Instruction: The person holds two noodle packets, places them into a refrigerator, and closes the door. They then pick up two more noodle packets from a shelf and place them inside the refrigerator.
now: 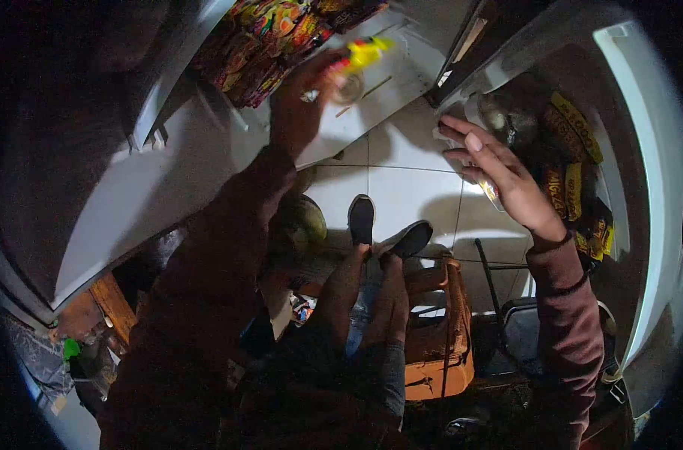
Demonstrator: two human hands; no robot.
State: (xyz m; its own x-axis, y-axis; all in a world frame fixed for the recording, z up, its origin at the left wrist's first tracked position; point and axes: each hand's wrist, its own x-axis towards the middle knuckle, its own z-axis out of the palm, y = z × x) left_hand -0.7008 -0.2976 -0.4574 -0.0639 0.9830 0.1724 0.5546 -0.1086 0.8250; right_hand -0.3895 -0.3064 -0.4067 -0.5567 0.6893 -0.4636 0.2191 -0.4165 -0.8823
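My left hand [304, 101] reaches over the white surface at the top, its fingers closed on a yellow and red packet [364, 54] that is blurred by motion. Just left of that hand lies a pile of colourful packets [259, 45]. On the right, my right hand [506, 172] is raised with its fingers spread and nothing between them. Beside it, a container holds yellow and dark packets [570, 172] and some clear plastic.
A thin stick [364, 96] lies on the white surface. Below are the tiled floor [401, 180], an orange bag [439, 367], a round greenish object [304, 223] and a dark chair-like item [522, 326]. A pale curved rim [645, 150] runs along the right.
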